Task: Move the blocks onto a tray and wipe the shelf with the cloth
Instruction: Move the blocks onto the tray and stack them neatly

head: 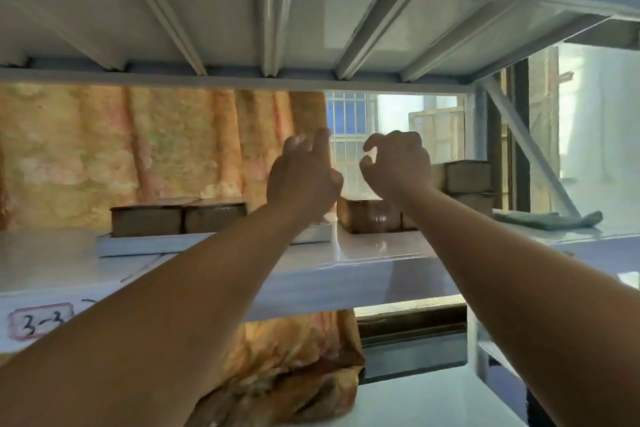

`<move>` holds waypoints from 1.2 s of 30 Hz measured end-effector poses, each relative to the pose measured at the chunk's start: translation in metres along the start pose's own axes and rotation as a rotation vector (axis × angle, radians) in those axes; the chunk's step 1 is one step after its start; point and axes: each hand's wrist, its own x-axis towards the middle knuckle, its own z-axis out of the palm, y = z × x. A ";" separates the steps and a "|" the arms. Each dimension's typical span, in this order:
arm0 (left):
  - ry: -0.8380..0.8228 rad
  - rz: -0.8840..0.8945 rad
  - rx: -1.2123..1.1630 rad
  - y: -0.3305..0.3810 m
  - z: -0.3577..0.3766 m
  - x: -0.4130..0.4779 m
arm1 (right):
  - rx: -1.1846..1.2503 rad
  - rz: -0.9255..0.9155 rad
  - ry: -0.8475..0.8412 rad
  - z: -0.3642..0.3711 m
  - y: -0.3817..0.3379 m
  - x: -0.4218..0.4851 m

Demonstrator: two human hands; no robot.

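**Left hand** (304,170): yours, raised above the shelf (381,253). The fingers are loosely half-curled and grip nothing. It hangs over the right end of the tray.

**Right hand** (394,163): yours, just beside the left and not touching it. The fingers are hooked in a loose claw with nothing between them.

**Tray** (138,246): white and shallow, on the left part of the shelf.

**Two blocks** (180,217): brown, side by side and touching, already on the tray.

**Nearest block** (370,218): brown, on the bare shelf just right of the tray, below your wrists.

**Stacked blocks** (467,177): farther right, behind your right hand, one on top of another. Your arm hides part of the group, so you cannot count it.

**Cloth** (550,218): green and folded, at the far right of the shelf. No hand touches it.

**Step in hand:** moving the blocks, judged partway done. Two are on the tray and at least three remain on the shelf.

**Next move:**
- Lower your hands to the nearest block and grip it by its ends.
- Lift it clear of the tray's rim.
- Set it in the free space to the right of the two blocks.

Wiping waits until the shelf holds no more blocks.
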 end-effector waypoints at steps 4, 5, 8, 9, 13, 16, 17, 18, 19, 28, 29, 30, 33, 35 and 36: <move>-0.230 -0.158 -0.076 0.044 0.046 0.014 | -0.086 0.090 -0.112 -0.009 0.075 0.007; -0.265 -0.219 -0.101 0.053 0.057 0.015 | -0.088 0.105 -0.136 -0.010 0.089 0.007; -0.327 -0.320 -0.032 0.072 0.083 0.018 | -0.078 0.107 -0.213 -0.009 0.123 0.008; -0.354 -0.318 0.029 0.075 0.089 0.020 | -0.074 0.105 -0.229 -0.007 0.131 0.009; -0.490 -0.285 0.120 0.074 0.104 0.036 | -0.034 0.131 -0.195 0.007 0.154 0.013; -0.634 -0.213 0.169 0.070 0.108 0.045 | 0.006 0.208 -0.201 0.015 0.164 0.016; -0.662 -0.218 0.156 0.069 0.108 0.046 | 0.024 0.230 -0.214 0.018 0.167 0.017; -0.677 -0.232 0.133 0.066 0.108 0.046 | 0.045 0.246 -0.226 0.019 0.169 0.017; -0.680 -0.240 0.112 0.064 0.107 0.045 | 0.074 0.256 -0.236 0.021 0.170 0.017; -0.688 -0.061 0.072 0.052 0.102 0.052 | 0.102 0.233 -0.171 0.038 0.174 0.015; -0.668 -0.049 0.045 0.050 0.103 0.051 | 0.094 0.227 -0.170 0.038 0.175 0.015; -0.651 -0.040 0.017 0.048 0.104 0.050 | 0.086 0.219 -0.168 0.038 0.177 0.014; -0.620 -0.051 -0.056 0.042 0.104 0.049 | 0.085 0.196 -0.145 0.037 0.180 0.014; -0.601 -0.077 -0.091 0.038 0.105 0.049 | 0.102 0.191 -0.140 0.036 0.182 0.014; -0.576 -0.092 -0.114 0.036 0.105 0.050 | 0.108 0.190 -0.139 0.036 0.183 0.014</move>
